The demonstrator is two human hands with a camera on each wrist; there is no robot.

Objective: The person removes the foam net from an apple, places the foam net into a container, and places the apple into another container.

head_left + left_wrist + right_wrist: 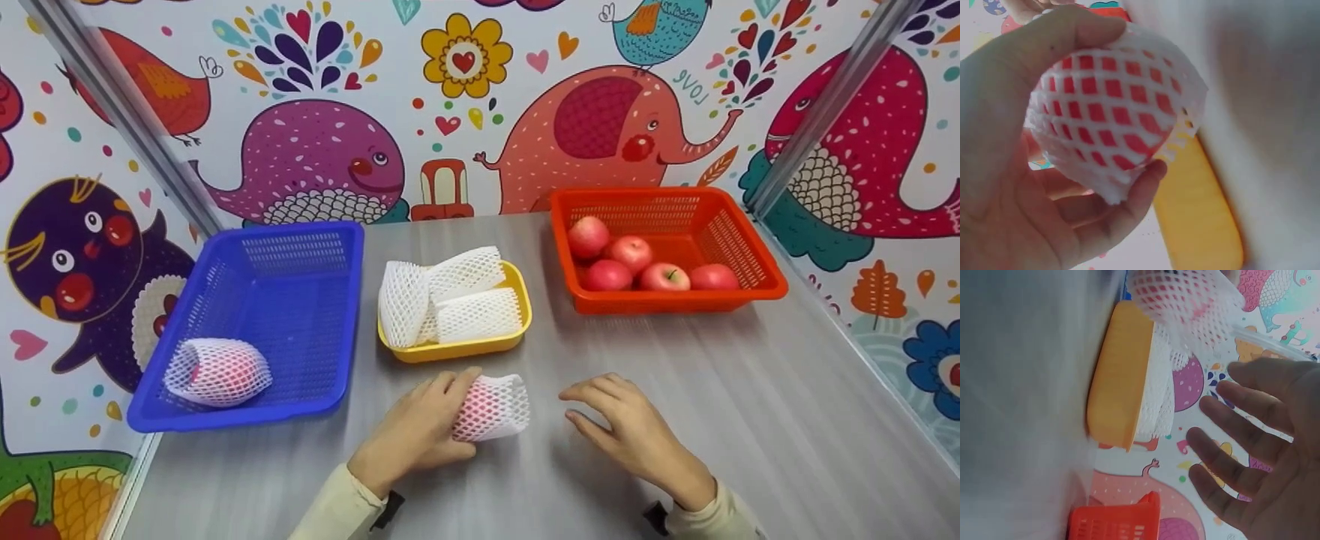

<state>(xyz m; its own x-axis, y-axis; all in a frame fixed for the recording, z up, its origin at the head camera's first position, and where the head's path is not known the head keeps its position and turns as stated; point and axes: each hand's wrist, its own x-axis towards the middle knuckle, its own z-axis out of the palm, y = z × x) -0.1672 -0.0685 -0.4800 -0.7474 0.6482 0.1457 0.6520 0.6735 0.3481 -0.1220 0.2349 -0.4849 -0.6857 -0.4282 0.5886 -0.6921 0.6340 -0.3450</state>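
Observation:
In my left hand (424,424) I grip a red apple (1112,107) inside a white foam net sleeve (511,405), held over the table in front of the yellow basket. The left wrist view shows thumb and fingers curled round the netted fruit. To its right my right hand (637,431) holds nothing; its fingers (1241,430) are spread and loosely bent, apart from the apple. The yellow basket (450,350) contains several white foam net sleeves (480,315). Inside the blue basket (300,315), at the near left, lies another netted apple (225,373).
A red-orange basket (675,304) at the back right contains several bare apples (631,253). All three baskets stand on a grey table (600,495). Behind them rises a wall panel (450,120) with cartoon animals, and patterned side panels flank the table.

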